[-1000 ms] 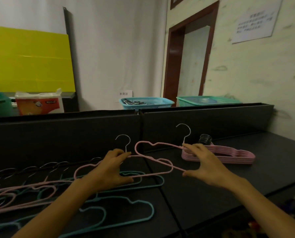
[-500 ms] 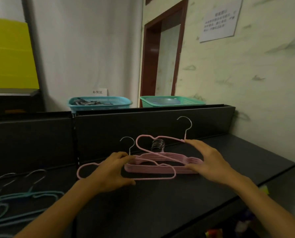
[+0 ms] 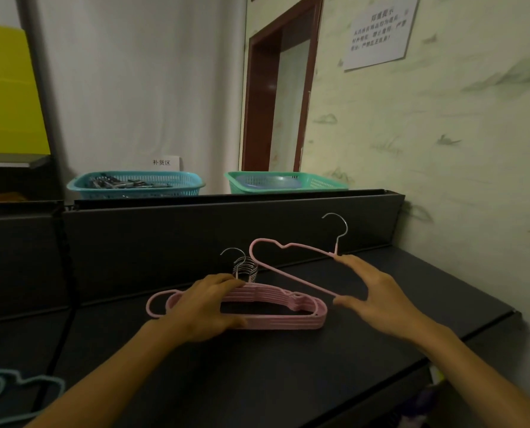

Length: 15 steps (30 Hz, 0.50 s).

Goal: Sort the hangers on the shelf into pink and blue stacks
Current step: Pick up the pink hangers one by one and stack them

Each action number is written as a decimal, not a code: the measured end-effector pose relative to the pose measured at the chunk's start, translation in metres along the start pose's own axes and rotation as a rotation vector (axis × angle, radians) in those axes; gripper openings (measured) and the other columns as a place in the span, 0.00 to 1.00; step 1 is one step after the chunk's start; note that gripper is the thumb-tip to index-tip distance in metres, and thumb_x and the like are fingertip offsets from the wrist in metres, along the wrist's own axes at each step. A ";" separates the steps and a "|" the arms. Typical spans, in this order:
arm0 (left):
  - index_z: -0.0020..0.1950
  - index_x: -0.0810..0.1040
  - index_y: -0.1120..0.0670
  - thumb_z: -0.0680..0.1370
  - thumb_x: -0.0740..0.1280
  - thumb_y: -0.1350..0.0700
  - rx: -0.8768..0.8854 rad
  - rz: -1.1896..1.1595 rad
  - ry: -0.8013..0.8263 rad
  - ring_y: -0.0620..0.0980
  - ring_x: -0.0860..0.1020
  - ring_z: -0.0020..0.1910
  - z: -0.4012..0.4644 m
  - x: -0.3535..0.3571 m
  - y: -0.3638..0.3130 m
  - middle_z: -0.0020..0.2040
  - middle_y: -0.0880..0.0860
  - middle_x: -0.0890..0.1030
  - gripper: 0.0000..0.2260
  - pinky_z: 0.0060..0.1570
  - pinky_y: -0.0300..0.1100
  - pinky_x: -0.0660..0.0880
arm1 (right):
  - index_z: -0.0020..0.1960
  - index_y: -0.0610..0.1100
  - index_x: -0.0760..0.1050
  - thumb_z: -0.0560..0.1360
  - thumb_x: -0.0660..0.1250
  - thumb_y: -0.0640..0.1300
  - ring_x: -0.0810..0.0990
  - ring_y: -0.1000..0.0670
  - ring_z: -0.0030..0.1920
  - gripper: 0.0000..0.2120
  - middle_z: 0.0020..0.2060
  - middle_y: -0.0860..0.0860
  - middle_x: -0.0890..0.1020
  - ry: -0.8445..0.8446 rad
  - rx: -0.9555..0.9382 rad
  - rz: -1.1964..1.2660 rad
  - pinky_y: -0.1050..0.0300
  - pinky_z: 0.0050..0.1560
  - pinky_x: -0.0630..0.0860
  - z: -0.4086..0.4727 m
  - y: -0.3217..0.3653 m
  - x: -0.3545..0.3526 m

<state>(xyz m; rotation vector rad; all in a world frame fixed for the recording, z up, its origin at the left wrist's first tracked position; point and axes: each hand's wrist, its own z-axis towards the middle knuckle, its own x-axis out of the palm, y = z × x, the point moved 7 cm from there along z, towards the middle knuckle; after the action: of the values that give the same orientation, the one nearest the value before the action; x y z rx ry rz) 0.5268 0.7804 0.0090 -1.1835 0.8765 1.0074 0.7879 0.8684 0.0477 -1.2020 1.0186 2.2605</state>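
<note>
Now, at the far left bottom edge, a blue hanger (image 3: 20,387) lies flat on the dark shelf (image 3: 257,366), only partly in view. More to the right, the left hand (image 3: 205,307) rests on the left part of the pink stack (image 3: 276,307), which lies flat on the shelf near the back wall of it. Its fingers (image 3: 226,281) are curled over the upper bar of a pink hanger (image 3: 157,304) on top of the stack, and the thumb is at the lower bar, so the hand grips it; the left end of this hanger sticks out beyond the stack. The metal hooks (image 3: 245,267) of the stack stand together just behind the left hand. Further right, a second pink hanger (image 3: 288,273) is held tilted above the stack, its hook pointing up. The right hand (image 3: 378,298) pinches it: the fingertips (image 3: 342,259) touch the bar near the hook, the thumb touches the lower end. Behind the shelf, a blue basket (image 3: 134,183) and a green basket (image 3: 285,180) stand side by side.
</note>
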 end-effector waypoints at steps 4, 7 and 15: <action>0.74 0.60 0.45 0.73 0.69 0.42 -0.001 -0.028 0.007 0.45 0.61 0.71 0.009 0.006 -0.002 0.74 0.47 0.61 0.32 0.68 0.43 0.62 | 0.74 0.57 0.60 0.69 0.75 0.50 0.60 0.53 0.74 0.38 0.74 0.54 0.64 0.006 0.005 -0.019 0.54 0.72 0.59 0.001 -0.010 -0.005; 0.74 0.59 0.45 0.73 0.69 0.42 -0.003 -0.038 0.026 0.46 0.61 0.71 0.014 0.011 -0.002 0.73 0.47 0.62 0.33 0.69 0.44 0.62 | 0.74 0.56 0.60 0.69 0.75 0.49 0.62 0.54 0.73 0.38 0.73 0.55 0.65 -0.005 -0.005 -0.027 0.59 0.69 0.59 0.002 -0.014 -0.009; 0.74 0.60 0.45 0.73 0.69 0.41 0.017 -0.063 0.035 0.44 0.64 0.68 0.022 0.017 -0.005 0.72 0.47 0.63 0.33 0.66 0.41 0.64 | 0.73 0.58 0.60 0.69 0.75 0.51 0.63 0.56 0.71 0.38 0.72 0.56 0.66 0.028 0.004 -0.003 0.59 0.68 0.60 0.005 -0.019 -0.002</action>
<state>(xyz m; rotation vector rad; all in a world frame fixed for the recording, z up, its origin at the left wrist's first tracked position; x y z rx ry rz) 0.5372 0.8042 -0.0014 -1.2107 0.8684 0.9286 0.7979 0.8848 0.0432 -1.2355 1.0303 2.2444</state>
